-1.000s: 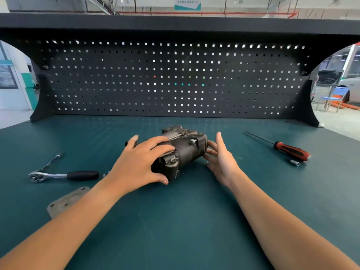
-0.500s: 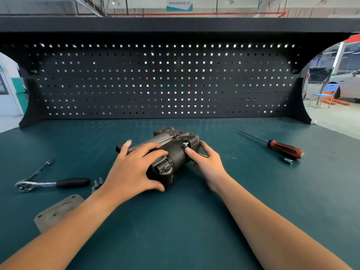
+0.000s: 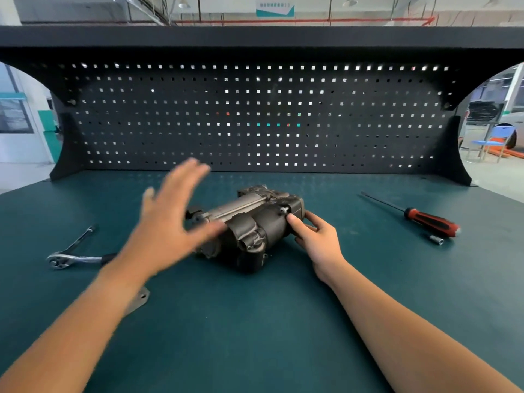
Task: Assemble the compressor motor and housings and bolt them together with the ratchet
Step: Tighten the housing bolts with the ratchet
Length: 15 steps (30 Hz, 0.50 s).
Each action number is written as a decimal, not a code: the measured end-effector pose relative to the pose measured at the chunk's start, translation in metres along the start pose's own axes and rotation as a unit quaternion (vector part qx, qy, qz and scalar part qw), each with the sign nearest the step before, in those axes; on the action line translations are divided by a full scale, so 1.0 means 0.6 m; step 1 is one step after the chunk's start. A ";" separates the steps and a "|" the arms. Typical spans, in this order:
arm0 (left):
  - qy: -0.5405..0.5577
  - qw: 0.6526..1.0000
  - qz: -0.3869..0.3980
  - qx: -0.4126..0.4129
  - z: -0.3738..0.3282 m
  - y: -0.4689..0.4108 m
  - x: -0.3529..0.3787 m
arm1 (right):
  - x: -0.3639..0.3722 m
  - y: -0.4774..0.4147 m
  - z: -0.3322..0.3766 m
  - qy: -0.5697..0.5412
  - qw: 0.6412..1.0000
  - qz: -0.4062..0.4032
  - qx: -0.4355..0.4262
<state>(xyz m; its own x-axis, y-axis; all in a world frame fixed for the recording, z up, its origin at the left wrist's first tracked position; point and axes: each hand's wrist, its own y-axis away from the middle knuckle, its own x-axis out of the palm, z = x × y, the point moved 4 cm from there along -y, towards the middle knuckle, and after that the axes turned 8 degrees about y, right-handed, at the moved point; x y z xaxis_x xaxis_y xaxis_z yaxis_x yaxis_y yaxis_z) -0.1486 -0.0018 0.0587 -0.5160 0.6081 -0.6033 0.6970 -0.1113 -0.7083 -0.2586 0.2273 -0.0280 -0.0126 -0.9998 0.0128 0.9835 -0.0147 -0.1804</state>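
**A:** Status of the build?

**B:** The compressor (image 3: 255, 225) lies on its side mid-counter (image 3: 255, 321). Motor body and housings look seated together as one unit. One bolt (image 3: 283, 210) shows at the upper right end; I cannot tell whether it is tight. The ratchet (image 3: 76, 258) lies untouched at the left, well apart from the unit, so I judge most of the bolting is left to do. A flat grey plate (image 3: 140, 300) lies near the front, partly under the left forearm. It is possibly a part yet to fit.

**A:** Hands?

**B:** The left hand (image 3: 173, 219) is blurred, spread open and holding nothing, above the unit's left end. The right hand (image 3: 314, 239) grips the right end with its fingers (image 3: 296, 224) curled on it, one tip just beside the bolt.

**A:** Clearance?

**B:** The pegboard (image 3: 255, 117) closes the back; the front and both sides are open. The screwdriver (image 3: 425, 221) and a small socket (image 3: 436, 239) lie at the right, well apart. There is bare counter between the unit and the ratchet.
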 end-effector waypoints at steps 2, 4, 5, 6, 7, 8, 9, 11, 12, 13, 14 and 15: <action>0.097 0.981 -0.145 -0.090 0.057 0.009 -0.072 | -0.001 -0.004 -0.003 -0.005 1.000 -0.003 -0.001; 0.079 0.962 -0.159 -0.206 0.129 0.030 -0.115 | -0.002 -0.007 -0.005 -0.010 1.000 -0.005 0.000; 0.044 0.960 -0.109 -0.255 0.162 0.047 -0.125 | -0.003 -0.008 -0.006 -0.013 1.000 -0.005 -0.001; 0.000 0.956 -0.055 -0.290 0.190 0.065 -0.133 | -0.003 -0.010 -0.008 -0.015 1.000 -0.004 -0.005; -0.046 0.947 -0.013 -0.317 0.213 0.086 -0.141 | -0.001 -0.013 -0.009 -0.015 1.000 -0.003 -0.009; -0.088 0.940 0.025 -0.330 0.229 0.100 -0.145 | -0.005 -0.014 -0.011 -0.016 1.000 -0.007 -0.013; -0.124 0.935 0.059 -0.327 0.240 0.110 -0.149 | -0.006 -0.015 -0.012 -0.018 1.000 -0.009 -0.015; -0.178 0.924 0.164 -0.295 0.256 0.121 -0.140 | -0.005 -0.017 -0.014 -0.022 1.000 -0.009 -0.016; -0.199 0.913 0.218 -0.283 0.261 0.124 -0.131 | -0.005 -0.018 -0.014 -0.024 1.000 -0.010 -0.016; -0.222 0.900 0.255 -0.275 0.267 0.125 -0.124 | -0.004 -0.018 -0.014 -0.026 0.999 -0.011 -0.018; -0.250 0.889 0.273 -0.270 0.274 0.124 -0.119 | -0.004 -0.017 -0.013 -0.025 0.999 -0.011 -0.020; -0.265 0.887 0.268 -0.268 0.280 0.122 -0.116 | -0.004 -0.017 -0.012 -0.026 0.999 -0.011 -0.020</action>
<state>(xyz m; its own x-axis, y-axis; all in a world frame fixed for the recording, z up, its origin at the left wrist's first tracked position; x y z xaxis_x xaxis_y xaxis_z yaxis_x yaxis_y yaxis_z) -0.1455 -0.1846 -0.0124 -0.1013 0.1100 -0.9887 0.9762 0.2028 -0.0775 -0.2700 0.2299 -0.0332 -0.0238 -0.9975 0.0672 0.9752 -0.0379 -0.2183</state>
